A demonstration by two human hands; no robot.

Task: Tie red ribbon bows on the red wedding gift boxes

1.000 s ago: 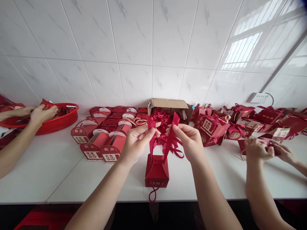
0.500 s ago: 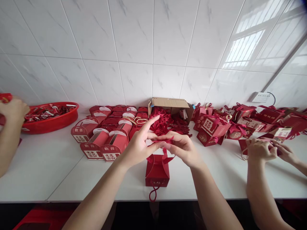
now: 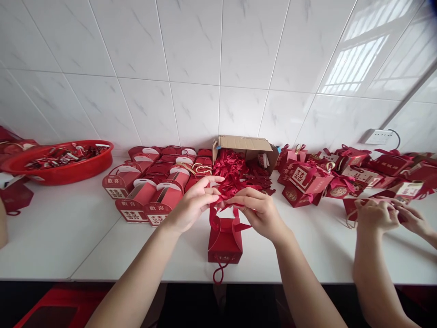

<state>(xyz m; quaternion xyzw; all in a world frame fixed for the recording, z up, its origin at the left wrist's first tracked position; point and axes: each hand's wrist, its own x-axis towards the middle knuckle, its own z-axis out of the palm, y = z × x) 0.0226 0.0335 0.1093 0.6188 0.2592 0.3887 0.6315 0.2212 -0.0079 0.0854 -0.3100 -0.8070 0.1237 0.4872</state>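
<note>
Above a small red gift box (image 3: 225,248), my left hand (image 3: 193,205) and my right hand (image 3: 257,209) pinch a red ribbon (image 3: 223,200) between them. The ribbon hangs down in strips to the top of the box. The box stands upright near the table's front edge, its curved top flaps apart, and a dark red cord loop (image 3: 218,274) droops from its front. Just behind my hands a cardboard carton (image 3: 244,142) lies with its opening toward me, full of loose red ribbons (image 3: 232,168).
Rows of red boxes with white labels (image 3: 131,214) stand to the left, beyond them a red basin (image 3: 68,172) of small wrapped pieces. Ribboned boxes (image 3: 309,177) are heaped at right. A co-worker's hands (image 3: 378,214) work at the right; another person's arm (image 3: 2,223) shows far left.
My hands have drawn slightly apart, and my left fingers have curled closer to the ribbon. At far left, the other person's hand has left the basin area.
</note>
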